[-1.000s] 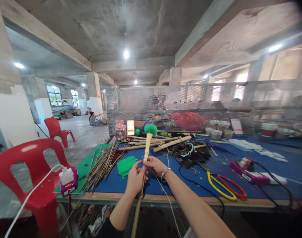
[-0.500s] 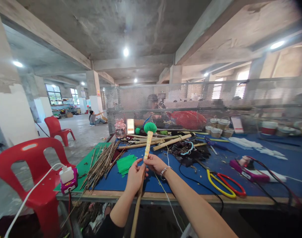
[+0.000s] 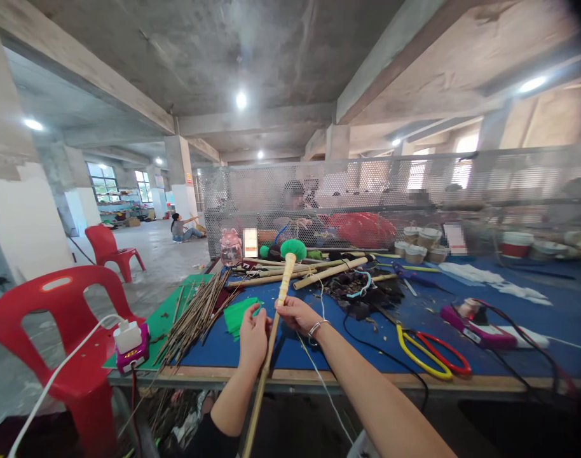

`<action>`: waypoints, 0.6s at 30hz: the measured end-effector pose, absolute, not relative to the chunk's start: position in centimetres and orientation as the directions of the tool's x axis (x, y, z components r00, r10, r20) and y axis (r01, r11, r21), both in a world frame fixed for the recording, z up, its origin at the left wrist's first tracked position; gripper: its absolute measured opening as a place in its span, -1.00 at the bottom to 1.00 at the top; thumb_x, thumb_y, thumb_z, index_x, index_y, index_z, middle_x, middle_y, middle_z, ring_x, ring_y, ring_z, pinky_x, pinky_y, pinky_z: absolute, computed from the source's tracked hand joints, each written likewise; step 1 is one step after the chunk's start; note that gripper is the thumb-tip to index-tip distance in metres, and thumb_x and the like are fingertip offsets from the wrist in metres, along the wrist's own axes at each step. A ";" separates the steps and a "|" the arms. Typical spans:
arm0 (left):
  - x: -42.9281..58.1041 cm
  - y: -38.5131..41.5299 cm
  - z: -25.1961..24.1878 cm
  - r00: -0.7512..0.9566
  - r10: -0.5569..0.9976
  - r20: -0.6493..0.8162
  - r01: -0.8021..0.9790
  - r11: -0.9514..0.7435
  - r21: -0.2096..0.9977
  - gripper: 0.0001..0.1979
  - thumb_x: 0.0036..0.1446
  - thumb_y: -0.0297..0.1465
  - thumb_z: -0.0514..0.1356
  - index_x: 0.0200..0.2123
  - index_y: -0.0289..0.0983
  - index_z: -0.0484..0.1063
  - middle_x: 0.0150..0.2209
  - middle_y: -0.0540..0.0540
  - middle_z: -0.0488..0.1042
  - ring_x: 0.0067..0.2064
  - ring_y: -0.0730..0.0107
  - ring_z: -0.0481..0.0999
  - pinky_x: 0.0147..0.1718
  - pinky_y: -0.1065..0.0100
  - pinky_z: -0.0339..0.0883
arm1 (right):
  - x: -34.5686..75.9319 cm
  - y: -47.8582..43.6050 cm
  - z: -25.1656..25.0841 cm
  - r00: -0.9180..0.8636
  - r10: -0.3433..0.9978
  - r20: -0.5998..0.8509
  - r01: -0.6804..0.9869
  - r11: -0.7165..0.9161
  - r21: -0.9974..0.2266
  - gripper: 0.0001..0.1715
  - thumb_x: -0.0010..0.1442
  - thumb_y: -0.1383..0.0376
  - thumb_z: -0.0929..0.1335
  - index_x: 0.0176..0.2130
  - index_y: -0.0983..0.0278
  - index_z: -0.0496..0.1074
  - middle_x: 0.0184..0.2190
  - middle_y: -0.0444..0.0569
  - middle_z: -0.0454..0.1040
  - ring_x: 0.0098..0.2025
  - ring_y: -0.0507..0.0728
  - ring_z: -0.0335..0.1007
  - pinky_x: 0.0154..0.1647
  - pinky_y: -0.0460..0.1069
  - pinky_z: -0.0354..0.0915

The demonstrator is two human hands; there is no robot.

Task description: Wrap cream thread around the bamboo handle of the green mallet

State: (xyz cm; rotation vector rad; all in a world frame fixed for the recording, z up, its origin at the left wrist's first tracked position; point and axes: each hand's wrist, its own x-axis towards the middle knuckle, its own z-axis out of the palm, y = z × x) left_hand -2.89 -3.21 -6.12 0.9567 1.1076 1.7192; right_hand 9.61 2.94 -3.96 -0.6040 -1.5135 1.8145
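Observation:
I hold a long bamboo stick upright over the near edge of the blue table. Its upper part is wrapped in pale cord and topped by a round green pompom. My right hand pinches the stick just below the wrapped part. My left hand is closed around the stick a little lower. A thin white string trails down from my right hand past the table edge.
A bundle of thin sticks and green felt pieces lie left of my hands. Yellow and red scissors, a pink tool with cables and bamboo rods lie to the right. Red chairs stand left. A person sits behind the mesh screen.
My left hand has slid down the stick and away from my right hand. The stick's lower end has swung slightly left.

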 end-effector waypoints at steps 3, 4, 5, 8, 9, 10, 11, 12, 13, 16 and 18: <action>-3.5 -2.6 -6.6 -0.471 0.867 0.166 -0.192 -0.284 0.939 -0.77 -0.06 -0.28 0.15 -0.34 -0.27 0.24 -0.66 0.18 0.12 -0.67 0.62 0.13 -0.65 0.53 0.04 | 9.7 3.0 -4.0 -0.651 0.755 0.080 -0.204 -0.073 -0.976 -0.61 -0.15 0.17 0.43 -0.46 0.28 0.17 -0.79 -0.38 -0.02 -0.78 -0.16 -0.29 -0.78 -0.17 -0.37; -3.7 -2.6 -6.7 -0.472 0.864 0.178 -0.165 -0.285 0.944 -0.81 -0.08 -0.31 0.16 -0.42 -0.26 0.21 -0.67 0.19 0.07 -0.67 0.63 0.09 -0.65 0.54 0.02 | 9.7 3.0 -4.0 -0.647 0.759 0.079 -0.204 -0.072 -0.976 -0.61 -0.15 0.17 0.43 -0.46 0.28 0.17 -0.78 -0.38 -0.02 -0.77 -0.16 -0.29 -0.78 -0.17 -0.37; -3.8 -2.7 -6.7 -0.462 0.866 0.194 -0.139 -0.287 0.948 -0.82 -0.09 -0.33 0.16 -0.49 -0.25 0.17 -0.67 0.20 0.04 -0.66 0.63 0.07 -0.64 0.54 0.01 | 9.7 3.0 -3.9 -0.642 0.763 0.076 -0.203 -0.073 -0.976 -0.61 -0.16 0.17 0.43 -0.46 0.28 0.17 -0.78 -0.38 -0.02 -0.77 -0.16 -0.29 -0.78 -0.17 -0.37; -3.8 -3.3 -6.3 -0.419 0.872 0.251 -0.055 -0.301 0.952 -0.73 -0.11 -0.36 0.14 -0.62 -0.23 0.02 -0.67 0.18 -0.04 -0.64 0.63 0.01 -0.62 0.53 -0.01 | 9.7 2.8 -3.7 -0.640 0.766 0.064 -0.194 -0.080 -0.978 -0.60 -0.17 0.17 0.43 -0.47 0.28 0.16 -0.78 -0.38 -0.02 -0.78 -0.16 -0.28 -0.78 -0.17 -0.37; -3.7 -3.4 -6.2 -0.407 0.874 0.267 -0.025 -0.303 0.953 -0.70 -0.11 -0.37 0.13 -0.63 -0.23 -0.01 -0.67 0.18 -0.06 -0.63 0.62 0.00 -0.61 0.53 -0.02 | 9.7 2.8 -3.7 -0.643 0.764 0.062 -0.191 -0.082 -0.978 -0.60 -0.17 0.17 0.43 -0.47 0.27 0.16 -0.78 -0.38 -0.02 -0.78 -0.16 -0.27 -0.78 -0.17 -0.37; -3.6 -3.6 -6.1 -0.397 0.875 0.278 -0.003 -0.304 0.953 -0.70 -0.11 -0.36 0.13 -0.64 -0.23 -0.01 -0.66 0.17 -0.05 -0.62 0.61 0.01 -0.61 0.52 -0.01 | 9.7 2.8 -3.8 -0.646 0.761 0.063 -0.189 -0.080 -0.979 -0.60 -0.16 0.17 0.43 -0.47 0.27 0.16 -0.79 -0.38 -0.02 -0.78 -0.16 -0.27 -0.78 -0.17 -0.36; -3.4 -3.7 -6.0 -0.382 0.877 0.289 0.017 -0.307 0.952 -0.72 -0.11 -0.36 0.14 -0.63 -0.23 0.02 -0.66 0.17 -0.02 -0.61 0.60 0.03 -0.59 0.52 0.00 | 9.7 2.9 -3.9 -0.646 0.760 0.067 -0.188 -0.073 -0.979 -0.60 -0.16 0.16 0.43 -0.47 0.27 0.16 -0.79 -0.38 -0.02 -0.78 -0.15 -0.27 -0.78 -0.16 -0.36; -3.3 -3.8 -5.9 -0.361 0.882 0.301 0.036 -0.310 0.950 -0.76 -0.11 -0.34 0.15 -0.60 -0.24 0.09 -0.65 0.16 0.04 -0.60 0.59 0.07 -0.58 0.51 0.02 | 9.7 3.0 -4.0 -0.643 0.763 0.073 -0.187 -0.064 -0.980 -0.61 -0.15 0.16 0.43 -0.47 0.28 0.16 -0.79 -0.38 -0.02 -0.78 -0.15 -0.26 -0.78 -0.16 -0.35; -3.1 -3.8 -5.9 -0.331 0.890 0.313 0.057 -0.312 0.948 -0.79 -0.12 -0.32 0.17 -0.56 -0.25 0.16 -0.63 0.14 0.11 -0.59 0.57 0.12 -0.56 0.50 0.05 | 9.7 3.2 -4.2 -0.636 0.767 0.080 -0.186 -0.052 -0.981 -0.61 -0.15 0.16 0.43 -0.47 0.28 0.17 -0.79 -0.37 0.00 -0.78 -0.15 -0.25 -0.78 -0.16 -0.35; -2.7 -3.9 -5.9 -0.211 0.919 0.333 0.125 -0.313 0.942 -0.74 -0.18 -0.25 0.25 -0.46 -0.28 0.29 -0.58 0.09 0.26 -0.55 0.53 0.21 -0.53 0.48 0.10 | 9.7 3.6 -4.5 -0.600 0.793 0.103 -0.190 -0.016 -0.982 -0.58 -0.17 0.15 0.44 -0.46 0.29 0.17 -0.78 -0.36 0.06 -0.79 -0.16 -0.22 -0.77 -0.16 -0.32; -2.6 -3.9 -5.8 -0.177 0.931 0.320 0.152 -0.295 0.943 -0.71 -0.23 -0.25 0.29 -0.47 -0.30 0.33 -0.59 0.06 0.30 -0.55 0.52 0.24 -0.53 0.48 0.12 | 9.7 3.7 -4.6 -0.579 0.808 0.107 -0.193 -0.008 -0.981 -0.55 -0.20 0.14 0.45 -0.45 0.29 0.16 -0.78 -0.36 0.07 -0.79 -0.17 -0.22 -0.77 -0.16 -0.32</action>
